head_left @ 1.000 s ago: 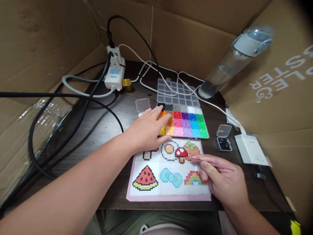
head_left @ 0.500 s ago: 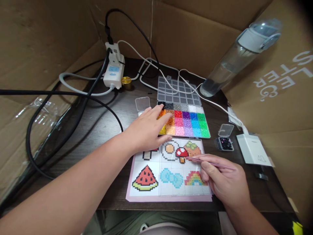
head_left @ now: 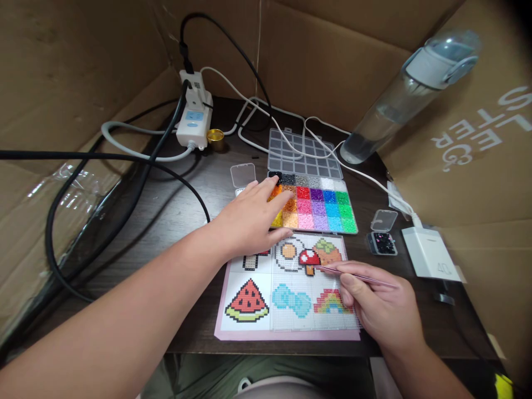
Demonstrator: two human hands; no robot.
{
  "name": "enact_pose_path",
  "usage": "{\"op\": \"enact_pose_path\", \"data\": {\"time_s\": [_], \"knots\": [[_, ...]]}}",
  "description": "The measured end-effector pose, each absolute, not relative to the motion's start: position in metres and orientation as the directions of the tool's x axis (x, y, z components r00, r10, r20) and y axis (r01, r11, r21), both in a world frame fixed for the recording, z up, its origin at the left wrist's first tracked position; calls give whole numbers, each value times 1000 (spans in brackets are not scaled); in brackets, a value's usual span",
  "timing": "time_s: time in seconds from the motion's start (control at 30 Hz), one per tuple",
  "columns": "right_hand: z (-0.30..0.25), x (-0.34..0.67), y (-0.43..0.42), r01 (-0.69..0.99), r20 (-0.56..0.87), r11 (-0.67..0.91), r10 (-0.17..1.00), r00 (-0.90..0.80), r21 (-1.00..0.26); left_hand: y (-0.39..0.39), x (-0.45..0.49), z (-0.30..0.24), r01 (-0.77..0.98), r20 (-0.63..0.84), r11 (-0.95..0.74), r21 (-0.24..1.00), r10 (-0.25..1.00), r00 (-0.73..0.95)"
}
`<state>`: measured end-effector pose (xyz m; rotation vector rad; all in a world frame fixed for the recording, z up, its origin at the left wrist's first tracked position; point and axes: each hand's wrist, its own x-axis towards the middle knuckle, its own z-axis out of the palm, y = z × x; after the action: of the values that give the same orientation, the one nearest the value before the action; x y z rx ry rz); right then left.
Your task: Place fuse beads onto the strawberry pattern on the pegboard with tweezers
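Note:
My right hand (head_left: 380,302) is closed on pink metallic tweezers (head_left: 366,277), whose tips touch the stem of a red-and-white bead mushroom (head_left: 310,258). Whether a bead is between the tips is too small to tell. The mushroom sits on a clear pegboard (head_left: 291,327), which lies over a printed pattern sheet (head_left: 245,328) with a watermelon, bow, rainbow and other pictures. My left hand (head_left: 253,216) lies with fingers spread over the left side of the bead box (head_left: 353,219), holding nothing. Its fingers cover some yellow and orange compartments.
Behind the bead box its clear lid (head_left: 303,152) lies open, with a white cable across it. A small box of dark beads (head_left: 382,244) and a white charger (head_left: 432,255) are at right. A water bottle (head_left: 386,111), power strip (head_left: 193,119) and gold cup (head_left: 215,140) stand farther back.
Almost nothing differs. The camera view has shifted very slightly, while both hands and the tweezers keep nearly the same places.

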<state>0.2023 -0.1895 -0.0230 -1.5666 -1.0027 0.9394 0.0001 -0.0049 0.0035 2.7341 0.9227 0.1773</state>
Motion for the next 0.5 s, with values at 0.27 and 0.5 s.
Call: {"op": "enact_pose_path", "data": {"time_s": [0.27, 0.5], "knots": [[-21, 200, -186, 143, -72, -130, 933, 353, -981, -5, 0, 3, 579, 43, -766, 278, 612, 790], [-19, 200, -186, 162, -55, -116, 939, 338, -980, -5, 0, 5, 579, 35, -768, 276, 610, 792]]}}
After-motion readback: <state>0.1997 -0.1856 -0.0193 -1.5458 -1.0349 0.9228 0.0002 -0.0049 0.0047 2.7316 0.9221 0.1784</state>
